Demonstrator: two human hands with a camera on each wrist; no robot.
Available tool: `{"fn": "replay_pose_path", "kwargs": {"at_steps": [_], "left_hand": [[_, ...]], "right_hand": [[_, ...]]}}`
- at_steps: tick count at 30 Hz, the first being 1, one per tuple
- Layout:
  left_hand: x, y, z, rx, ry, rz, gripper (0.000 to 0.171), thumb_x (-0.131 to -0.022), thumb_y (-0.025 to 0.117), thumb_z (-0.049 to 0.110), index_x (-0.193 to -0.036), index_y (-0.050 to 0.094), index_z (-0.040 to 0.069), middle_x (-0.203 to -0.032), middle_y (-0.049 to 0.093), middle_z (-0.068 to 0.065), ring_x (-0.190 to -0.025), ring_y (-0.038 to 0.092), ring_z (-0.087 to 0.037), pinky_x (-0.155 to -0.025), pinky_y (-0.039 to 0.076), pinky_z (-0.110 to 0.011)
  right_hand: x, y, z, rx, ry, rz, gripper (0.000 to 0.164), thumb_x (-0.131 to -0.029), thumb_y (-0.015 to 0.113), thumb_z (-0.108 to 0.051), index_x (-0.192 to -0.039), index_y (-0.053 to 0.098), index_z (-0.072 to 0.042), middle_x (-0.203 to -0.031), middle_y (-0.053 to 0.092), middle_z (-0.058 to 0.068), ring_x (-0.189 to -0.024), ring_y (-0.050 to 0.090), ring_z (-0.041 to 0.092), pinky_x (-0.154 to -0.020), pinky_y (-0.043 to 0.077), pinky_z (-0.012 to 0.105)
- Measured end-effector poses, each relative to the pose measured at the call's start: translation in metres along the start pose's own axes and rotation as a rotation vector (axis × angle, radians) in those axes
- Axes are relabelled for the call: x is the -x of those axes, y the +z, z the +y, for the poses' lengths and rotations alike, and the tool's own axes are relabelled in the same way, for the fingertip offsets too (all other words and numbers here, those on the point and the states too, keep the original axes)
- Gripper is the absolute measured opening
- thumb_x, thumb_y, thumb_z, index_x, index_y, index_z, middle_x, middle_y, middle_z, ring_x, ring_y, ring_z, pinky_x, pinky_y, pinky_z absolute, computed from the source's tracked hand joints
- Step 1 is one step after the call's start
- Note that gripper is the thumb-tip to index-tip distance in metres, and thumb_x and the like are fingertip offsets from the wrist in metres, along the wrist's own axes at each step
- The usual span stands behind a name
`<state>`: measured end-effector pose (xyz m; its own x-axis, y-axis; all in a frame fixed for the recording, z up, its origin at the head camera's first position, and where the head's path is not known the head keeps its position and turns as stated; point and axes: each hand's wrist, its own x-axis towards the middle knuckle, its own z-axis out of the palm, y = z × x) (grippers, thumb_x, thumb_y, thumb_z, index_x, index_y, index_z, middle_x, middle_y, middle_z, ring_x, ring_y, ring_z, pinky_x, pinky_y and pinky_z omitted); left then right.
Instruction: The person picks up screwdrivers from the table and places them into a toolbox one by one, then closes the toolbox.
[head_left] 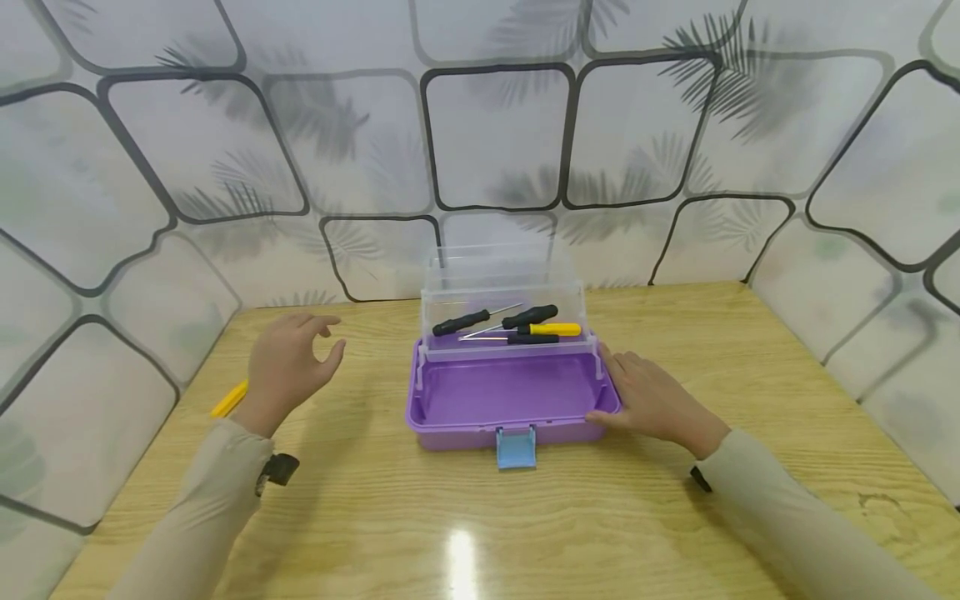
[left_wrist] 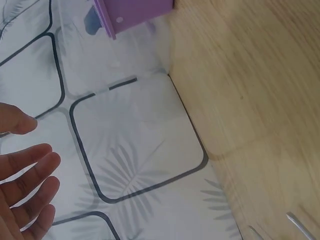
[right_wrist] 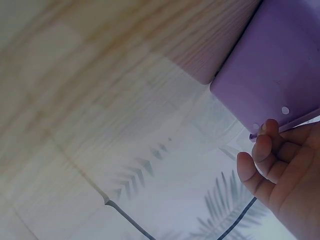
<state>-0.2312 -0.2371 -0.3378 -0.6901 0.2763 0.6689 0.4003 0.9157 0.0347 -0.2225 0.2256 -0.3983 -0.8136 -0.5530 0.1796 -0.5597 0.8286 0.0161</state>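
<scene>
A purple toolbox (head_left: 517, 433) stands on the table with its clear lid (head_left: 502, 271) raised. Several screwdrivers, black-handled ones (head_left: 534, 316) and one with a yellow handle (head_left: 555, 330), lie in the clear upper tray behind the bare purple bottom (head_left: 510, 392). My right hand (head_left: 648, 396) holds the box at its right side, thumb on the front corner; the right wrist view shows curled fingers (right_wrist: 265, 165) at the rim. My left hand (head_left: 288, 367) hovers left of the box, fingers loosely bent and apart, holding nothing. A yellow handle (head_left: 228, 400) shows partly hidden behind the left wrist.
The light blue latch (head_left: 516, 450) hangs down at the box front. Two thin metal shafts (left_wrist: 300, 225) lie on the wooden table (head_left: 525, 525) in the left wrist view. Patterned white wall covering (head_left: 495, 142) encloses the table's back and sides.
</scene>
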Motion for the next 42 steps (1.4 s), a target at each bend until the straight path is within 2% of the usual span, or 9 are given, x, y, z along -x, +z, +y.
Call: {"fn": "replay_pose_path", "kwargs": {"at_steps": [8,22,30,35,40,42], "left_hand": [[0.013,-0.005,-0.011,-0.014,-0.03,0.019,0.028,-0.075,0.07,0.016,-0.098,0.069,0.001,-0.078,0.069,-0.014,-0.073,0.063,-0.034,-0.059,0.05,-0.045],[0.03,-0.012,-0.03,-0.039,-0.071,-0.011,0.029,-0.074,0.071,0.014,-0.099,0.068,0.0,-0.078,0.069,-0.017,-0.068,0.061,-0.034,-0.055,0.049,-0.046],[0.044,-0.016,-0.042,-0.048,-0.107,-0.046,0.029,-0.074,0.072,0.014,-0.1,0.069,0.001,-0.078,0.069,-0.017,-0.06,0.06,-0.028,-0.048,0.046,-0.041],[0.055,-0.02,-0.046,-0.033,-0.158,-0.072,0.028,-0.074,0.072,0.013,-0.1,0.069,0.0,-0.079,0.069,-0.018,-0.063,0.059,-0.031,-0.043,0.043,-0.036],[0.067,-0.025,-0.05,-0.022,-0.192,-0.093,0.027,-0.075,0.071,0.013,-0.099,0.068,0.001,-0.08,0.068,-0.019,-0.057,0.057,-0.029,-0.038,0.035,-0.028],[0.071,-0.026,-0.052,-0.018,-0.204,-0.101,0.027,-0.076,0.071,0.013,-0.099,0.068,0.0,-0.08,0.068,-0.02,-0.056,0.057,-0.029,-0.038,0.036,-0.028]], "right_hand": [[0.0,0.002,0.001,0.002,-0.009,0.003,0.102,-0.079,0.06,-0.063,-0.139,0.031,0.014,-0.115,0.058,0.027,-0.103,0.057,0.034,-0.092,0.047,0.048],[0.001,0.002,0.0,0.0,-0.016,0.005,0.102,-0.079,0.061,-0.061,-0.139,0.029,0.015,-0.117,0.057,0.029,-0.105,0.056,0.035,-0.094,0.046,0.048],[0.002,0.001,0.0,-0.008,-0.001,-0.014,0.102,-0.079,0.061,-0.061,-0.14,0.028,0.015,-0.12,0.055,0.03,-0.108,0.055,0.037,-0.095,0.045,0.05],[0.002,0.001,0.0,-0.008,-0.006,-0.013,0.102,-0.079,0.061,-0.06,-0.14,0.028,0.015,-0.121,0.055,0.03,-0.109,0.055,0.037,-0.096,0.044,0.05],[0.002,0.0,0.0,-0.006,-0.014,0.0,0.102,-0.08,0.06,-0.061,-0.139,0.029,0.015,-0.118,0.057,0.029,-0.105,0.056,0.036,-0.093,0.046,0.049],[0.002,0.0,0.0,-0.005,-0.017,0.006,0.101,-0.08,0.059,-0.062,-0.139,0.03,0.015,-0.118,0.057,0.029,-0.105,0.056,0.036,-0.093,0.046,0.049]]}}
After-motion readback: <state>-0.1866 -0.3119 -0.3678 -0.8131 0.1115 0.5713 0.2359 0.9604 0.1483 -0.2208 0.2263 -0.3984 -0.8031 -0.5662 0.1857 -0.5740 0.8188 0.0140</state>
